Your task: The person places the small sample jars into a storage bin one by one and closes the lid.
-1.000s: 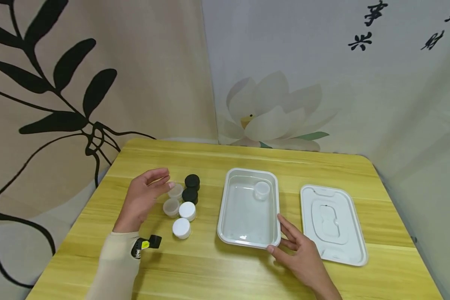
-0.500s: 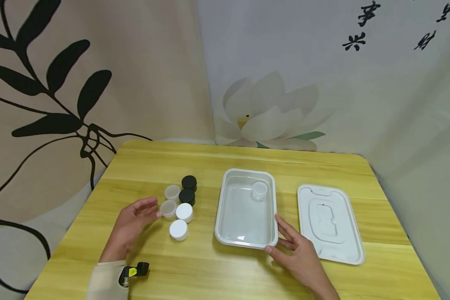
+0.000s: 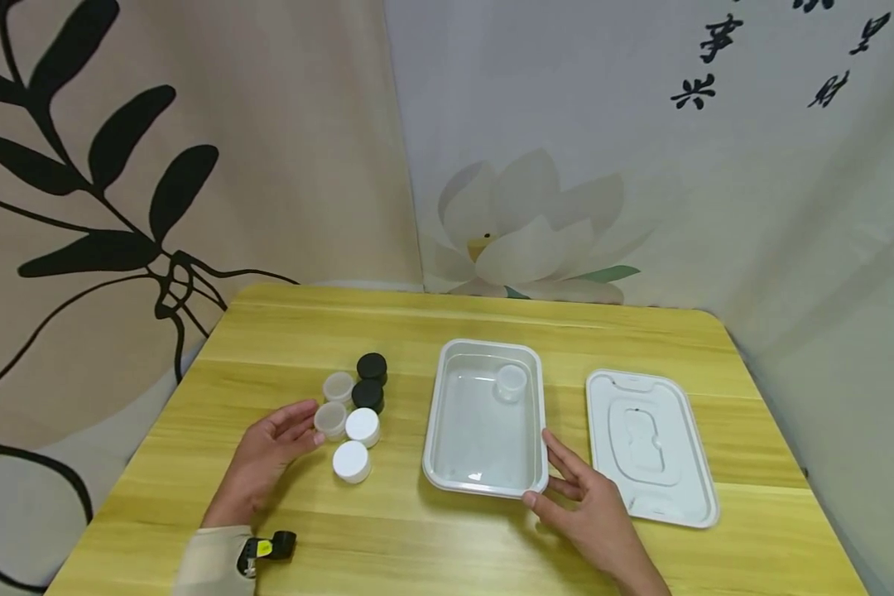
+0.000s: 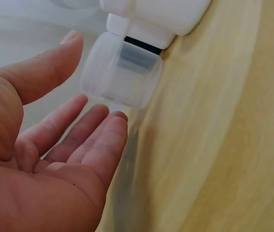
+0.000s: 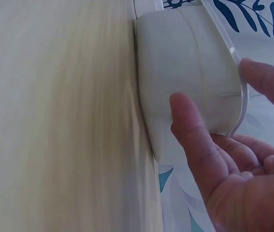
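My left hand (image 3: 271, 447) reaches beside the nearer of two translucent round jars (image 3: 331, 422), thumb and fingers apart. In the left wrist view that translucent jar (image 4: 122, 72) stands just past the fingertips, with nothing in the grasp. My right hand (image 3: 588, 513) holds the near right corner of a white rectangular plastic container (image 3: 430, 451), thumb at the front rim and fingers along the side. In the right wrist view the container's wall (image 5: 185, 72) stands on the table between the spread fingers and thumb. A small translucent jar (image 3: 511, 383) sits inside the container, toward its far right.
Two black-lidded jars (image 3: 370, 381) and two white-lidded jars (image 3: 358, 443) cluster beside the translucent ones. Right of the container lies its flat white lid (image 3: 651, 451). A wooden table (image 3: 447, 555) carries everything, with a printed curtain (image 3: 551, 165) behind it.
My left hand has drawn back from the far translucent jar toward me, then moved slightly in beside the nearer one. The right hand stays at the container's corner; the head view has shifted a little.
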Demonstrator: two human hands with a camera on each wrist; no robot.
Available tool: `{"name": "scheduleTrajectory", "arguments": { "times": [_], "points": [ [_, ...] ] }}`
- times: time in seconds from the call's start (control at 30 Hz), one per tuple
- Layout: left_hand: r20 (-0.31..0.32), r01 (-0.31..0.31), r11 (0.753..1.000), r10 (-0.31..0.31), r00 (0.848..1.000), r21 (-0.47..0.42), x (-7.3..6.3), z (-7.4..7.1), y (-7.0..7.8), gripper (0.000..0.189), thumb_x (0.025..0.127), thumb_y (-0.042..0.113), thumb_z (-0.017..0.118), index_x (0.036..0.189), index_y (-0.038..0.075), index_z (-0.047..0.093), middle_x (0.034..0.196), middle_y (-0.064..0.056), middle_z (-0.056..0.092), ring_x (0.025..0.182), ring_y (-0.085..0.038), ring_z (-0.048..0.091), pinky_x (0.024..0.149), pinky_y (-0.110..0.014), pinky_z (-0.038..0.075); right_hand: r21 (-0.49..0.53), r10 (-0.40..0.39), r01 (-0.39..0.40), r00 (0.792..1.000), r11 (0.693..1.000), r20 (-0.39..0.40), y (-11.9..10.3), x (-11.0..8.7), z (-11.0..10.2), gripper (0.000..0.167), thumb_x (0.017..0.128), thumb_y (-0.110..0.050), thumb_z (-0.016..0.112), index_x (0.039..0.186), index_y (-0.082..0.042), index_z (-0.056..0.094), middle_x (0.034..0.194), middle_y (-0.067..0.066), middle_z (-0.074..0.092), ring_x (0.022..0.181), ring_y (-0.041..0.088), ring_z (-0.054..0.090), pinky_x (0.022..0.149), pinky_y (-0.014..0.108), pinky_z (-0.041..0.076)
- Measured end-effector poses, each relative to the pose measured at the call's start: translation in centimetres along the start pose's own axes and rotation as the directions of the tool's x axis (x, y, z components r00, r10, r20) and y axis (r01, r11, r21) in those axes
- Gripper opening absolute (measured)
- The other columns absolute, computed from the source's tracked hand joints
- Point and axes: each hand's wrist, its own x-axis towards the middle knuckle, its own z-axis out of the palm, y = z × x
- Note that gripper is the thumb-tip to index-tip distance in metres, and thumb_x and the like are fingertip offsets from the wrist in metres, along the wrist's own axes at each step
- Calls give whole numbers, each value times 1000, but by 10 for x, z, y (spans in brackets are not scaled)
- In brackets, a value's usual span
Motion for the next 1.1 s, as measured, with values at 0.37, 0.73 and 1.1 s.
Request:
{"name": "scheduleTrajectory", "arguments": {
  "times": [0.37,0.73,1.1],
  "points": [
    [-5,-30,1000,30,1000,6,3,3,-7,69,94,11,81,154,0,50,152,-21,56,113,7,66,95,-17,57,-1,10,-10,1000,1000,-2,-2,-1,1,83,86,-28,90,158,-32,50,155,13,57,117,29,74,87,30,64],
    [-8,-26,998,26,1000,50,3,8,-2,65,95,15,81,153,3,53,153,-23,56,113,7,65,94,-15,55,4,32,-32,999,999,-9,-3,-2,1,82,85,-29,91,157,-35,51,154,13,58,117,28,74,87,30,63],
    [-7,10,997,-10,1000,81,6,9,-1,65,96,18,80,154,5,53,155,-21,56,115,6,64,95,-14,54,15,27,-26,1000,1000,-17,-3,-2,0,81,85,-28,91,156,-35,52,154,15,58,117,30,74,89,36,64]
  ]
}}
